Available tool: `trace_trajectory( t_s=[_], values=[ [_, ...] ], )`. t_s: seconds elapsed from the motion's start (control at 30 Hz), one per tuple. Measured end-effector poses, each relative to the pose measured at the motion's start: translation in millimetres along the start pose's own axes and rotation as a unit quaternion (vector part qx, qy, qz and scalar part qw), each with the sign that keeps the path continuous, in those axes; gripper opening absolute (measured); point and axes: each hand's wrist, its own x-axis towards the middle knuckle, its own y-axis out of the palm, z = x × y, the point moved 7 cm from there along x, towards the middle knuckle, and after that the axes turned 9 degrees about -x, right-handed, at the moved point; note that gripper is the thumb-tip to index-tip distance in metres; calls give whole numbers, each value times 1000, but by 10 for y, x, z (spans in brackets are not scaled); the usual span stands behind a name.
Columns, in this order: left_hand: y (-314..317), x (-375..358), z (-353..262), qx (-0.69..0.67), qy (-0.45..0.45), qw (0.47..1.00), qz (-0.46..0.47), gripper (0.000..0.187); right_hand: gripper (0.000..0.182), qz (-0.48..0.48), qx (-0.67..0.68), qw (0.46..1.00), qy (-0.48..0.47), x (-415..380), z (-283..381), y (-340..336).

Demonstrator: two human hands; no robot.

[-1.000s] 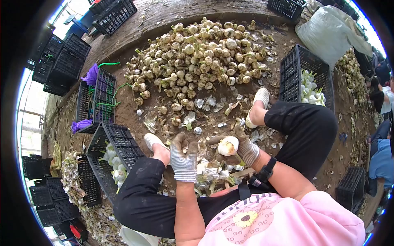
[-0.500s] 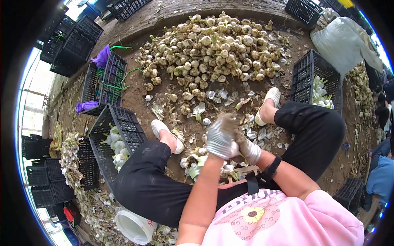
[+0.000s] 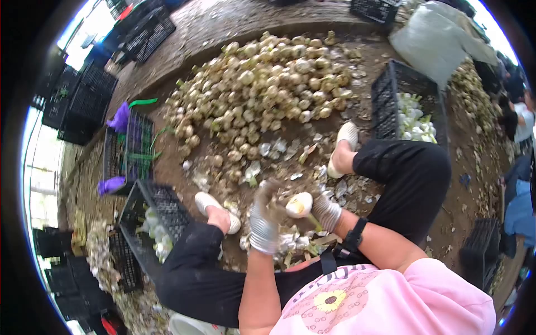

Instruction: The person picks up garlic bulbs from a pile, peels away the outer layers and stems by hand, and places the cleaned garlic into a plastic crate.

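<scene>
Both my hands wear soiled, light-coloured gloves. Between them is a white garlic bulb point(image 3: 299, 205), with its stem slanting down to the right. My right hand point(image 3: 326, 213) is closed round the stem side of the bulb. My left hand point(image 3: 264, 219) is just left of the bulb, its fingers smeared by motion, so their shape is unclear. Beyond my feet lies a large heap of unpeeled garlic bulbs point(image 3: 271, 84). Loose skins and trimmings point(image 3: 290, 241) are scattered on the ground below and around my hands.
A black crate point(image 3: 385, 100) with white garlic stands at the right, another point(image 3: 170, 209) at the left. Behind the left one is a crate with purple and green ties point(image 3: 139, 145). A white sack point(image 3: 430, 42) lies upper right. A person in blue point(image 3: 520, 215) is at the far right.
My hands have moved apart, the left one leftward, and the white bulb now shows between them. The whole view has shifted and tilted somewhat.
</scene>
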Motion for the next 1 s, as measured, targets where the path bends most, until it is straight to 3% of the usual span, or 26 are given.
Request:
trace_trajectory(
  t_s=[0.03, 0.1, 0.13, 0.17, 0.23, 0.33, 0.37, 0.43, 0.5, 0.57, 0.63, 0.7, 0.73, 0.83, 0.87, 0.93, 1.0],
  values=[
    [259, -58, -150, 186, 35, 980, 70, 46, 52, -60, 53, 997, -18, -53, 41, 85],
    [422, -92, 33, 271, 58, 951, 138, 46, 35, -154, 15, 987, -43, -131, 21, -76],
    [285, -90, 411, 140, -47, 984, 102, 46, 35, -115, -39, 992, -35, -41, -53, -227],
    [345, -76, 344, 51, -112, 991, 48, 43, 34, -76, -96, 992, -23, 22, -97, -374],
    [200, 59, 382, 284, -1, 959, 12, 52, 30, -85, -158, 980, -83, -146, 107, -301],
    [352, 104, 456, 278, 38, 956, 83, 61, 24, -125, -91, 987, -53, -330, 222, -276],
    [283, 117, 658, 199, 20, 976, 85, 62, 28, -102, -38, 994, -15, -341, 222, -280],
    [537, 165, 184, 297, 121, 942, 94, 61, 19, -152, -54, 987, -25, -520, 363, -327],
    [606, 190, 119, 316, 117, 936, 104, 62, 27, -217, -132, 962, -98, -717, 729, -373],
    [526, 166, 235, 335, 93, 932, 101, 64, 41, -69, 106, 951, -281, -813, 1252, -478],
    [402, 137, 408, 282, 2, 956, 79, 60, 53, 41, 176, 878, -443, -1249, 1730, -80],
    [291, 135, 509, 305, 16, 951, 51, 50, 61, 16, 196, 864, -463, -1246, 1820, -292],
    [243, 143, 567, 315, 21, 948, 38, 45, 54, -25, 147, 880, -451, -1109, 1726, -422],
    [193, 171, 728, 199, -41, 978, 38, 26, 23, -168, 107, 945, -259, -533, 1217, -528],
    [156, 138, 736, 135, -122, 983, 24, 16, 20, -120, 78, 959, -244, -425, 1147, -328],
    [-91, 184, 927, 94, -125, 987, -25, 13, 22, 0, 29, 976, -217, -277, 1149, 171],
    [-398, 285, 1081, 43, -128, 985, -108, 12, 29, 26, -1, 977, -213, -91, 1195, 389]
  ],
)
